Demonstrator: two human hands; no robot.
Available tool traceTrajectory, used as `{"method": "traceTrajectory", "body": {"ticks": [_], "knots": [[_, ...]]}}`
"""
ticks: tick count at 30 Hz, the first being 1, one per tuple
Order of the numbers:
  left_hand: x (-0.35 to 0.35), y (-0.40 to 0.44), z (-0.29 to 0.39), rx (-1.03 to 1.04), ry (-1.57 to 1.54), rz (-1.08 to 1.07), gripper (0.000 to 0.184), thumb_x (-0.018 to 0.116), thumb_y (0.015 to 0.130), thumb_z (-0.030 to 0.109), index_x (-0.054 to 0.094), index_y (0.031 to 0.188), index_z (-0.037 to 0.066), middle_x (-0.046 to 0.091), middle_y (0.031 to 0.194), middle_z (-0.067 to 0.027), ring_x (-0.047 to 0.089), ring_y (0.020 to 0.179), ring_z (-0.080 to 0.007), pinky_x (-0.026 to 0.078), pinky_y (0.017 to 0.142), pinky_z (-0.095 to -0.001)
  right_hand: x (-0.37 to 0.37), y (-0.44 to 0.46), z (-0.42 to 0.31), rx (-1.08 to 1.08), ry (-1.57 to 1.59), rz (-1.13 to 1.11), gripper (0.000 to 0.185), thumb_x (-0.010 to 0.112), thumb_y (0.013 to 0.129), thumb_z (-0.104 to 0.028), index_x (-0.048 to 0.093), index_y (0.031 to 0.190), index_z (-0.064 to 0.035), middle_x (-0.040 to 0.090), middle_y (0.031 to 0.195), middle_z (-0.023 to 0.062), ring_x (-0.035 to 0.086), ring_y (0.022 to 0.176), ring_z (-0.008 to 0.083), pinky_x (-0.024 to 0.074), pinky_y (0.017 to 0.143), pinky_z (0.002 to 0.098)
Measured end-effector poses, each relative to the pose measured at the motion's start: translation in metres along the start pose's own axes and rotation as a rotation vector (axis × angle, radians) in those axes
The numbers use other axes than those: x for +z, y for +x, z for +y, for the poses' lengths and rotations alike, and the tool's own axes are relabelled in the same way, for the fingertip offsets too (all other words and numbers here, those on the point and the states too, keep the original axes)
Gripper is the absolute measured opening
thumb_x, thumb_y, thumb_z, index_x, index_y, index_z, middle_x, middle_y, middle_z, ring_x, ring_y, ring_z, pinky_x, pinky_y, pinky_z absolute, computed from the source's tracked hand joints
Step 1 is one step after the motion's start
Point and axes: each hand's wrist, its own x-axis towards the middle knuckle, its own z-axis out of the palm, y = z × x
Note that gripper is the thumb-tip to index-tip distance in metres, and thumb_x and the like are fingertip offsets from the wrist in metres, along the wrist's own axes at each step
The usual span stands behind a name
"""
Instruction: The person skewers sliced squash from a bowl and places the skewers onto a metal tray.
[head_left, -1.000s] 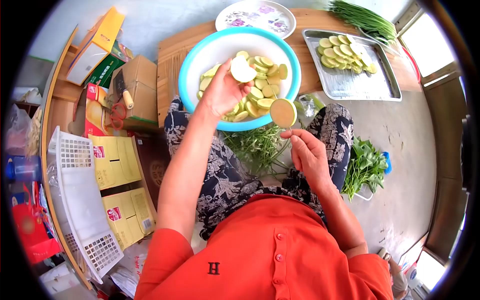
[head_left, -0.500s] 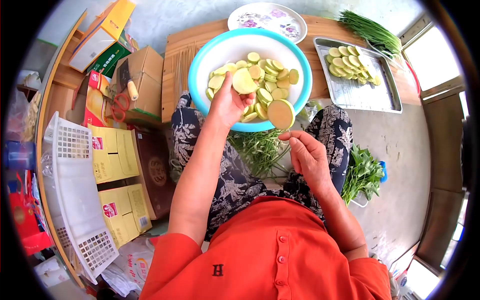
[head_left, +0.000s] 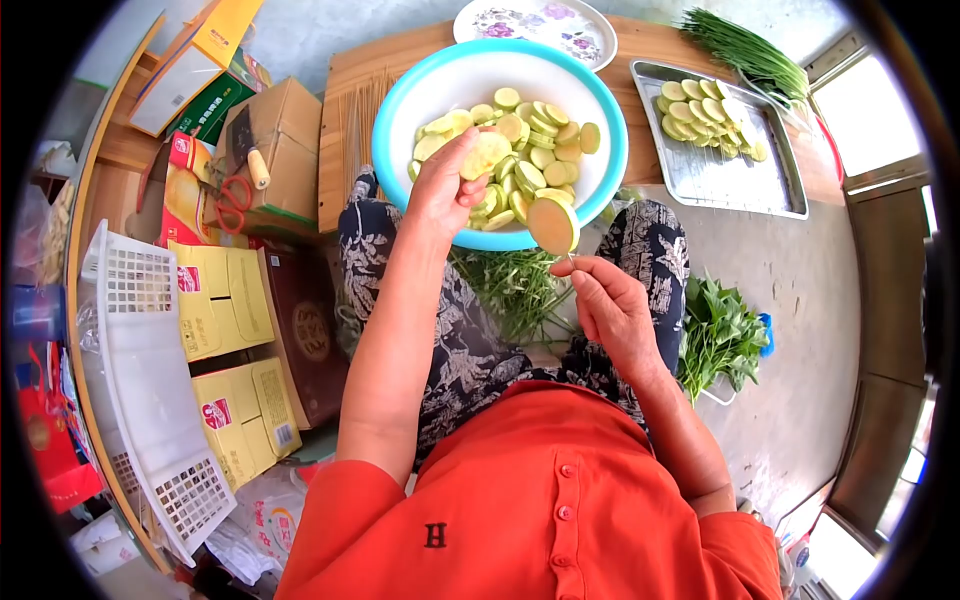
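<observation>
Both hands occupied at the basin (head_left: pixel 382 150); one slice per hand.
The left hand (head_left: pixel 445 188) has thumb and fingers closed on a loose slice (head_left: pixel 490 155), held above the left part of the basin. The right hand (head_left: pixel 612 305) has thumb and forefinger pinched on a thin stick (head_left: pixel 573 260); a mounted slice (head_left: pixel 553 224) sits at its far end, over the near right rim. Cut pieces (head_left: pixel 541 157) lie inside the basin. On the tabletop (head_left: pixel 645 42), a metal tray (head_left: pixel 700 188) is at right.
</observation>
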Motion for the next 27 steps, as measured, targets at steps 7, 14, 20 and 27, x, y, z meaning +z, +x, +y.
{"method": "traceTrajectory", "body": {"ticks": [7,14,20,27], "knots": [[-0.004,0.008,-0.007,-0.098,-0.096,0.020,0.048,0.045,0.097,0.045,0.057,0.105,-0.001,0.054,0.075,-0.0014,0.036,0.048,-0.0074,0.025,0.039,-0.0199,0.007,0.000,0.001,0.026,-0.045,-0.005,0.024,0.047,0.100,-0.018,0.063,0.109,-0.0015,0.041,0.051,-0.0073,0.034,0.044,0.0003,0.0276,0.043,0.0173],[-0.009,0.012,-0.016,-0.072,-0.143,0.024,0.068,0.033,0.094,0.063,0.061,0.098,0.001,0.065,0.082,-0.0134,0.058,0.062,-0.0205,0.039,0.045,-0.0248,0.014,-0.002,0.010,0.081,-0.005,-0.046,0.021,0.049,0.099,-0.016,0.064,0.107,-0.0044,0.040,0.058,-0.0094,0.033,0.049,0.0004,0.0260,0.045,0.0180],[-0.002,0.011,-0.017,-0.074,-0.141,0.061,0.073,0.028,0.092,0.067,0.061,0.096,0.003,0.067,0.082,-0.0155,0.059,0.060,-0.0200,0.041,0.049,-0.0286,0.017,-0.002,0.010,0.092,-0.003,-0.033,0.021,0.049,0.099,-0.016,0.065,0.107,-0.0046,0.039,0.059,-0.0104,0.032,0.050,-0.0004,0.0243,0.045,0.0177],[-0.008,0.012,-0.020,-0.025,-0.169,-0.024,0.071,0.032,0.092,0.066,0.062,0.097,0.002,0.067,0.084,-0.0164,0.062,0.069,-0.0243,0.045,0.055,-0.0310,0.019,0.000,0.009,0.079,-0.023,-0.037,0.026,0.046,0.101,-0.018,0.064,0.108,-0.0014,0.041,0.052,-0.0074,0.034,0.044,0.0004,0.0278,0.044,0.0173]]}}
